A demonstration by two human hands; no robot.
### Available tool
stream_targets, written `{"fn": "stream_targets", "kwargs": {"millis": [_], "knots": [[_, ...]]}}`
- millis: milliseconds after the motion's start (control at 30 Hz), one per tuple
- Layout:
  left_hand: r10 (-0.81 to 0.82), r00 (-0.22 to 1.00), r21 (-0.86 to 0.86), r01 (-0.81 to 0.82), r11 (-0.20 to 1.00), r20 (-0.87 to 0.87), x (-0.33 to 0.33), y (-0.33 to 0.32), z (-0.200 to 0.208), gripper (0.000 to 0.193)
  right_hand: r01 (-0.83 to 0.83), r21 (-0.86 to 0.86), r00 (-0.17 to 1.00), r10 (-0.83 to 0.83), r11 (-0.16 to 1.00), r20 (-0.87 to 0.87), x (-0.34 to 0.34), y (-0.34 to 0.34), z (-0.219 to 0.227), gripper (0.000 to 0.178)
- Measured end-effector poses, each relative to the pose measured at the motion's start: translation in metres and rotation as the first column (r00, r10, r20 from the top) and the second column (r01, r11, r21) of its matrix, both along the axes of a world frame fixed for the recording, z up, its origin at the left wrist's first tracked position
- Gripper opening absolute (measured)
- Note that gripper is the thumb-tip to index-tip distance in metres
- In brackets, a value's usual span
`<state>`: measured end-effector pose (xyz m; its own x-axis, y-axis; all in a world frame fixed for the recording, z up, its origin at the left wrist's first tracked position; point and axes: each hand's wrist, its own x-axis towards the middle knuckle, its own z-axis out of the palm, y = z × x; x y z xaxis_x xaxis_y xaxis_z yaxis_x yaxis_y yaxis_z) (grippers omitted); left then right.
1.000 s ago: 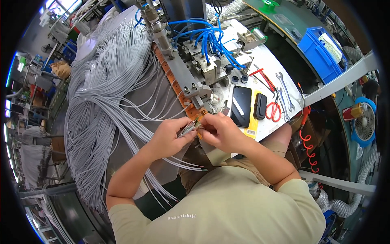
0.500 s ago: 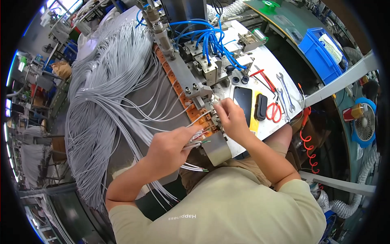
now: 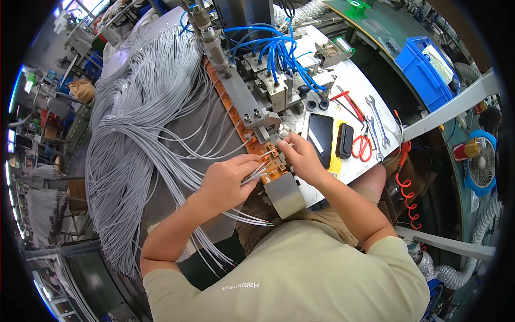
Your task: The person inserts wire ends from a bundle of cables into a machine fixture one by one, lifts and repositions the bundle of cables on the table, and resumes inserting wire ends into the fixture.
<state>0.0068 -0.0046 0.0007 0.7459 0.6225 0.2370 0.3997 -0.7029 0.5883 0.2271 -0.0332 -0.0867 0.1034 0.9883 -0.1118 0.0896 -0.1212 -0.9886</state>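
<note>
My left hand is closed around a bunch of thin grey cables. Their stripped ends, with small coloured wires, stick out past my fingers beside the orange track. Just across the track, the fingertips of my right hand are pinched together at its near end. Whatever sits between them is too small to make out, though one cable's end lies close by. Single cables rest across the track at intervals, running under the steel press machine. A smooth metal block closes off the track's near end.
A large heap of grey cables covers the left side. Blue air hoses loop over the machine. To the right on the white tabletop lie a phone, a black case, red-handled scissors and wrenches. A blue crate stands farther right.
My right hand has come down and left, nearer to the track and my left hand. The left hand has shifted slightly forward and its fingers now reach over the track's edge.
</note>
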Motion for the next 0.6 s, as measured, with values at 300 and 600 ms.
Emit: {"fn": "stream_targets", "kwargs": {"millis": [300,600], "knots": [[0.203,0.979,-0.741,-0.113,0.661,0.032,-0.007,0.011,0.02,0.018,0.081,0.249,0.991,-0.104,0.965,0.081,-0.01,-0.043,0.045,0.013],[0.141,0.989,-0.55,-0.094,0.83,0.045,0.0,0.003,0.018,0.015,-0.169,0.62,0.862,-0.191,0.766,0.47,-0.031,-0.037,0.053,0.011]]}}
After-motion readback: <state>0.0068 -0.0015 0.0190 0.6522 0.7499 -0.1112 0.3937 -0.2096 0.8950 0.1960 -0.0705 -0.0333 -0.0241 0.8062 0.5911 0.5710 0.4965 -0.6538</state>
